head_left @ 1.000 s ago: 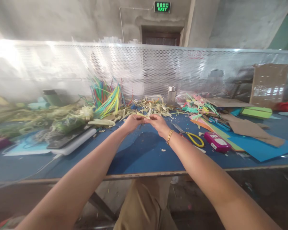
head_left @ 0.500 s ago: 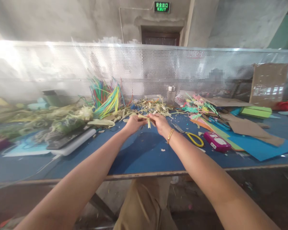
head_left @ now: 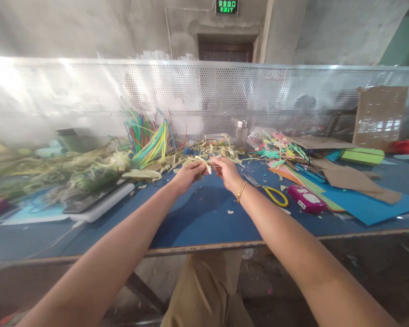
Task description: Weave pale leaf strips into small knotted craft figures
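Observation:
Both hands meet above the middle of the blue tabletop, around a pale yellow-green strip that looks like plant fibre or husk. My left hand pinches one side of it between thumb and fingers. From the other side, my right hand, with a gold bracelet at the wrist, grips it with closed fingertips. A short end of the strip points down between the hands. Just beyond them lies a heap of similar pale scraps. The fingertips partly hide the strip.
Yellow-handled scissors and a purple box-shaped object lie to the right, beside coloured paper sheets. Bundled colourful stems stand back left. A glass bottle stands before the perforated screen. A white device lies left.
The strip has turned in my fingers: its crosswise piece now slants down to the right instead of lying nearly level. My hands stay close together; the whole view has shifted slightly.

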Tool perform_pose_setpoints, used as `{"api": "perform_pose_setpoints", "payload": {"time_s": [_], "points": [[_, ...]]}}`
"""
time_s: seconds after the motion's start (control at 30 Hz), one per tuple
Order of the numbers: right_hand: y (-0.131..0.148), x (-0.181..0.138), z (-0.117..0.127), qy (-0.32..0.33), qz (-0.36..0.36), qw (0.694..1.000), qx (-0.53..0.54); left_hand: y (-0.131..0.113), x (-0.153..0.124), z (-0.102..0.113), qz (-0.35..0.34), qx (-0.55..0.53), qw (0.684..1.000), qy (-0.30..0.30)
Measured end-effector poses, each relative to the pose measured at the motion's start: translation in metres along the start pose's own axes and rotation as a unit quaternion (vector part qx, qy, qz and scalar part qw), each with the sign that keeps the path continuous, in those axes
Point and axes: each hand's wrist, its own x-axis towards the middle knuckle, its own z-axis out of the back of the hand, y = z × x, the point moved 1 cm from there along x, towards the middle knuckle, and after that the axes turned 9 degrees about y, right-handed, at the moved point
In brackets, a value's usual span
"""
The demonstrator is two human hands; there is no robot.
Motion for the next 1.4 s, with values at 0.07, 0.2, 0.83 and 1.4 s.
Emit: {"api": "perform_pose_setpoints", "payload": {"time_s": [0.07, 0.2, 0.83, 1.4], "points": [[0.001, 0.000, 0.000, -0.011, 0.000, 1.000, 0.001, 0.000, 0.000, -0.001, -0.004, 0.021, 1.000, -0.011], [0.001, 0.000, 0.000, -0.043, 0.007, 0.999, -0.016, 0.001, 0.002, -0.001, -0.011, 0.057, 0.997, -0.042], [0.012, -0.019, -0.012, 0.017, 0.146, 0.903, -0.404, 0.009, 0.011, 0.018, -0.079, 0.151, 0.969, -0.178], [0.019, -0.022, -0.015, 0.001, 0.286, 0.816, -0.502, 0.008, 0.010, 0.011, -0.115, 0.032, 0.977, -0.177]]}}
